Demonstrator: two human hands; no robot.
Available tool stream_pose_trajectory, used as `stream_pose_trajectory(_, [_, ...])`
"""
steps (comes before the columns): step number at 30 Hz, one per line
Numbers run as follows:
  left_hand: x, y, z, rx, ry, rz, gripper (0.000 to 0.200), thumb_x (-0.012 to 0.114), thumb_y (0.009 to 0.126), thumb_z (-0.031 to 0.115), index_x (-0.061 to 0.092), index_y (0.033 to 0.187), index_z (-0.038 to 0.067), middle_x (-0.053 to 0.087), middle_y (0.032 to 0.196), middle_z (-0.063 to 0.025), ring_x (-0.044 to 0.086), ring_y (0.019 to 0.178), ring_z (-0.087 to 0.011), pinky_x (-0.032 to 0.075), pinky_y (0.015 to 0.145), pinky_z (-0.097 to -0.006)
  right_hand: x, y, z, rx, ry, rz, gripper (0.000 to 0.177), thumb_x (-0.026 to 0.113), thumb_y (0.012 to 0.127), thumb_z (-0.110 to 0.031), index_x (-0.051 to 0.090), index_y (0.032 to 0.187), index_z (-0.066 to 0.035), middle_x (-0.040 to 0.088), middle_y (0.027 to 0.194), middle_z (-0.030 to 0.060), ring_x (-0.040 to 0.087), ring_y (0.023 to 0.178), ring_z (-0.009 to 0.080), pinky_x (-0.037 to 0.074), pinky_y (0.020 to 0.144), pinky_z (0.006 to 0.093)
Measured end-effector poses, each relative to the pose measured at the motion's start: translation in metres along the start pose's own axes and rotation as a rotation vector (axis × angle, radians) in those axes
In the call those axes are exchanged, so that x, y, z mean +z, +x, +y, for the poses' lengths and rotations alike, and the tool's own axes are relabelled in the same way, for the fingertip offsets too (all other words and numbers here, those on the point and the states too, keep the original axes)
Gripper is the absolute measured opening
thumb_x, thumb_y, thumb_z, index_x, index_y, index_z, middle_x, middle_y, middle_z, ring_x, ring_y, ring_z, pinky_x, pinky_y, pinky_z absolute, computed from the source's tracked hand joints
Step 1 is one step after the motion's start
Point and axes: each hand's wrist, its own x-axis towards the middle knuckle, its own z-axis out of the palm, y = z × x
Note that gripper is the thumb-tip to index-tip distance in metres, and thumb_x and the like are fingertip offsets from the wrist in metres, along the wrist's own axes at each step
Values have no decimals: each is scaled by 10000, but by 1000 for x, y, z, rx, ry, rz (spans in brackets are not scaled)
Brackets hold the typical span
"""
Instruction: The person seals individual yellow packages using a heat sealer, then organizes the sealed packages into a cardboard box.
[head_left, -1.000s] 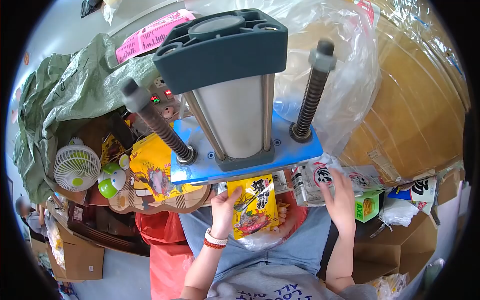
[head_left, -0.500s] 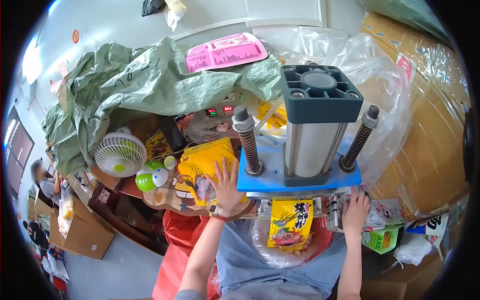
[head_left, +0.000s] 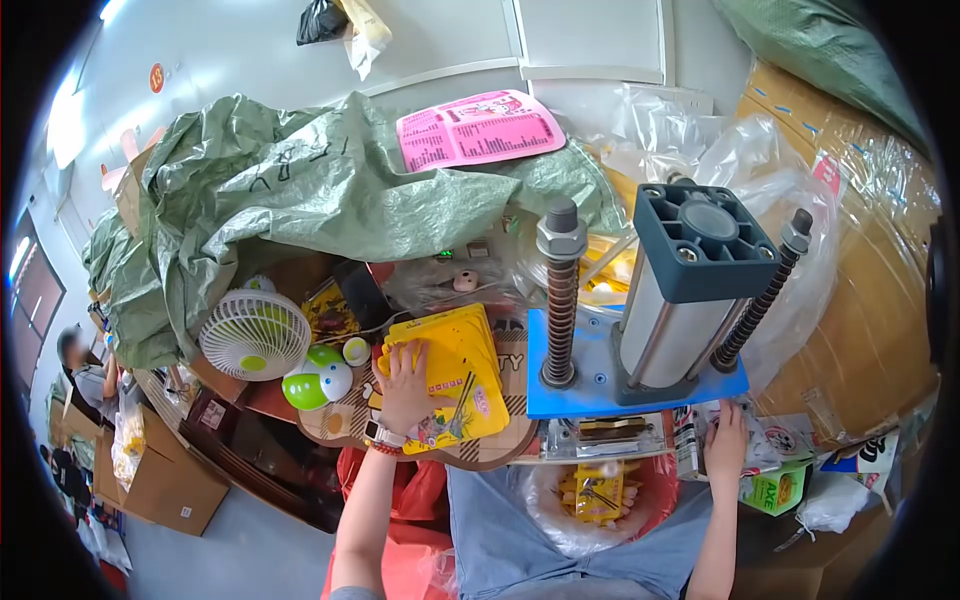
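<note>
My left hand (head_left: 403, 398) lies on the left side of a stack of yellow printed packets (head_left: 455, 370), fingers stretched over the edge. The stack sits on a brown cartoon-print mat (head_left: 345, 425). My right hand (head_left: 725, 440) rests at the front right of a press with a blue plate (head_left: 600, 375), fingers stretched out. Its fingertips are near the plate's front edge; what lies under them is partly hidden. Below the press, a yellow packet (head_left: 600, 495) lies on yellow scraps in a red container with a clear plastic liner (head_left: 545, 515) between my legs.
The press has a grey cylinder (head_left: 665, 345) and spring-loaded bolts (head_left: 560, 300). On the left stand a white fan (head_left: 255, 335) and a green-and-white toy (head_left: 318, 378). Green sheeting (head_left: 300, 200) covers the back. A large cardboard box (head_left: 850, 320) stands at right. A co-worker (head_left: 90, 370) is far left.
The yellow packet that hung at the press front now lies lower, in the lined container. My left hand has gone from the stack's right side to its left. The view has shifted slightly.
</note>
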Motion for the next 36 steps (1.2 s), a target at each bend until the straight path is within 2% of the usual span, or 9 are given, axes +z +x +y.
stream_pose_trajectory(5, [-5, 21, -5, -17, 4, 7, 1040, 879, 544, 475, 436, 1401, 86, 502, 1321, -137, 395, 1321, -358, 192, 1118, -615, -1, 1, -3, 15, -7, -8, 471, 580, 865, -28, 462, 1321, -26, 507, 1220, 188, 511, 1111, 410, 435, 947, 496])
stream_pose_trajectory(7, [-3, 30, -7, 28, -63, -47, 740, 870, 560, 328, 576, 1180, 53, 639, 1069, -122, 564, 1100, -341, 339, 1057, -507, -1, 1, -1, 7, -15, 6, 458, 581, 865, -29, 469, 1308, -23, 510, 1216, 186, 513, 1108, 410, 437, 945, 494])
stream_pose_trajectory(10, [-36, 0, 23, 221, -14, -38, 316, 764, 704, 229, 643, 959, 87, 672, 904, -108, 647, 857, -307, 525, 726, -434, 1, -2, 3, -5, 46, 31, 403, 594, 861, -41, 503, 1253, -21, 518, 1225, 187, 516, 1109, 409, 442, 948, 483])
stream_pose_trajectory(16, [-97, -1, 38, 144, 120, 540, 194, 684, 723, 101, 562, 873, 120, 585, 741, -25, 633, 734, -228, 492, 533, -368, -1, -1, 2, 32, 45, 5, 361, 622, 846, -40, 540, 1196, -6, 518, 1270, 186, 488, 1178, 410, 422, 997, 468])
stream_pose_trajectory(19, [-30, -11, 48, 54, 468, 305, 400, 715, 805, 359, 582, 1035, 60, 661, 1045, -184, 650, 988, -323, 519, 862, -439, 1, -2, 4, 3, 35, 49, 312, 622, 845, -38, 567, 1150, -5, 532, 1262, 173, 485, 1165, 395, 413, 999, 461])
stream_pose_trajectory(22, [-9, -24, 50, 40, -98, -385, 709, 708, 815, 477, 533, 1318, 9, 557, 1279, -263, 510, 1245, -375, 355, 1082, -519, -5, -1, -1, -31, 27, 123, 222, 629, 843, -48, 599, 1060, -9, 568, 1187, 145, 495, 1122, 369, 405, 978, 454])
stream_pose_trajectory(26, [-3, 14, 69, -1, -3, 364, 636, 582, 930, 454, 464, 1410, 54, 478, 1424, -196, 366, 1386, -380, 257, 1132, -550, -6, 1, -2, -57, 24, 78, 147, 647, 832, -79, 605, 959, -18, 591, 1018, 127, 511, 1049, 345, 390, 927, 471])
stream_pose_trajectory(31, [77, 1, 61, 57, 27, 216, 722, 433, 983, 512, 297, 1529, 60, 264, 1590, -167, 201, 1480, -362, 114, 1184, -552, -3, 0, 2, -56, 41, 91, 162, 664, 826, -102, 610, 954, -19, 598, 994, 146, 529, 1008, 349, 407, 886, 477])
stream_pose_trajectory(36, [42, -34, 70, 9, -186, 178, 641, 532, 958, 419, 419, 1455, 30, 286, 1572, -199, 221, 1473, -363, 137, 1177, -549, -34, -9, -17, 67, 509, 206, 96, 624, 895, -55, 577, 939, 16, 583, 907, 142, 564, 829, 297, 453, 755, 382])
